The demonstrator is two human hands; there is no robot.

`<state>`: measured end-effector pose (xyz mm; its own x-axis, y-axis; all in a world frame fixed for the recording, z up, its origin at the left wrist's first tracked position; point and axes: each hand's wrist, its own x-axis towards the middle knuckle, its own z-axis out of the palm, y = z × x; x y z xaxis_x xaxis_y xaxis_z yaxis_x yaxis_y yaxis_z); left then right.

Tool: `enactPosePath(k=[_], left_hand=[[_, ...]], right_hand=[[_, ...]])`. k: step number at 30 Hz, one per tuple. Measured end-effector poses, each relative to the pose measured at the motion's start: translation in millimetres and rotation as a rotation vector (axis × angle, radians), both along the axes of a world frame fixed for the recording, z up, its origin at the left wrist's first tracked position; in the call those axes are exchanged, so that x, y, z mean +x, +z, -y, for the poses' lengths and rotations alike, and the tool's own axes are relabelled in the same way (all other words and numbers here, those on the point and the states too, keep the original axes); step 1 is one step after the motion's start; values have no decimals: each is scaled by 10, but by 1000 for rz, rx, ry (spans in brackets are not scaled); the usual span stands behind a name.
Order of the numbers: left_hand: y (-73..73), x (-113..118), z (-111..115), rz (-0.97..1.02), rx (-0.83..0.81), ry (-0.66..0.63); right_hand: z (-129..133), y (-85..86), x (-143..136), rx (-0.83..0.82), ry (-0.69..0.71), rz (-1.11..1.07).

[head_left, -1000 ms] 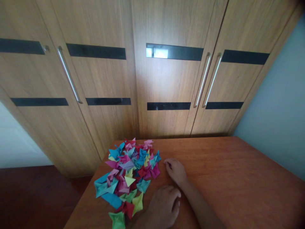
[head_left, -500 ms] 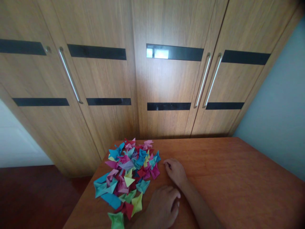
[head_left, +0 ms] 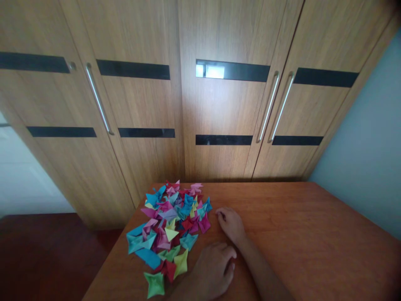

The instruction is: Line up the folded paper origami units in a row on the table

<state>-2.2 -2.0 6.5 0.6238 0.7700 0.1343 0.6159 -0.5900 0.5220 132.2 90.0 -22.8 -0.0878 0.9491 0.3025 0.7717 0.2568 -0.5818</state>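
Observation:
A loose pile of small folded paper pieces [head_left: 171, 223] in blue, pink, red, green and yellow lies on the left part of a wooden table [head_left: 307, 246]. My left hand [head_left: 213, 271] rests palm down on the table just right of the pile's near end, beside a yellow-green piece [head_left: 181, 263], and holds nothing. My right hand [head_left: 231, 224] lies farther back with its fingers curled under, knuckles a short way from a pink piece [head_left: 204, 223] at the pile's right edge. A single green piece [head_left: 155, 284] sits apart at the front.
A tall wooden wardrobe [head_left: 219, 108] with long metal handles and dark strips stands right behind the table. A pale wall [head_left: 372, 159] runs along the right. Dark floor [head_left: 46, 255] drops away past the table's left edge.
Both hands stay where they were on the table. The view has shifted slightly, so the pile and wardrobe sit a little to the right.

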Motion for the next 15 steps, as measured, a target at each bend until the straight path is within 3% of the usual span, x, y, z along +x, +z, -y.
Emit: enactPosePath(k=[15], left_hand=[[73, -24, 26, -2, -11, -2]], right_hand=[[17, 27, 1, -8, -4, 6]])
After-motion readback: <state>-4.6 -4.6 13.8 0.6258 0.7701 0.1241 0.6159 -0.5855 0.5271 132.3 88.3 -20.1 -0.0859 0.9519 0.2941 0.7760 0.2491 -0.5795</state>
